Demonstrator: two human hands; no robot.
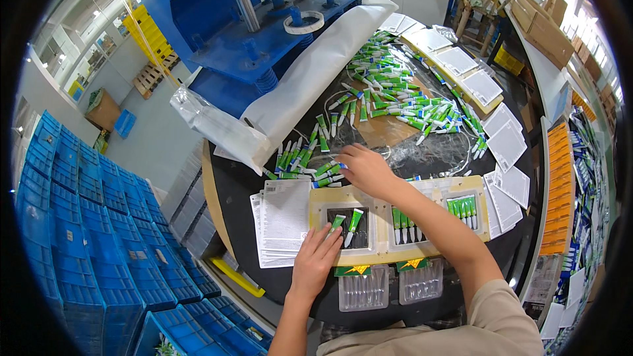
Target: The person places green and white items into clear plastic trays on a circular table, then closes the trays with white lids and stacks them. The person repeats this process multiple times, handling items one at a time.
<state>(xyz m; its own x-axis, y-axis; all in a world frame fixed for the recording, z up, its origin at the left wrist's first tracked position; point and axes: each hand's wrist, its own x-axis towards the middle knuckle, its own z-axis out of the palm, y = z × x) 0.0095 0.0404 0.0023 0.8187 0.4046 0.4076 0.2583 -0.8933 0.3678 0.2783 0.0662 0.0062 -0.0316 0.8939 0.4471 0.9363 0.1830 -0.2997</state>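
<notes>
My left hand (316, 259) rests at the left end of a yellow-edged tray fixture (381, 220). Its fingertips touch a small green tube (338, 222) in the left cavity; whether they grip it is unclear. Beside that tube lies another green-and-white tube (353, 227), tilted. My right hand (365, 168) reaches beyond the fixture, fingers curled over a cluster of tubes (324, 173). A blue tube end shows at its fingertips, but the grip is hidden. Green tubes stand in a row in the right cavity (461, 211); my right forearm partly covers the middle cavity's tubes (405, 222).
White printed cards (287, 217) are stacked left of the fixture, more cards (507, 143) at right. A tube heap (395, 94) lies behind. Clear blister packs (363, 287) hang in front. A blue press (277, 34), a card-topped fixture (457, 62) and blue crates (99, 227) surround the table.
</notes>
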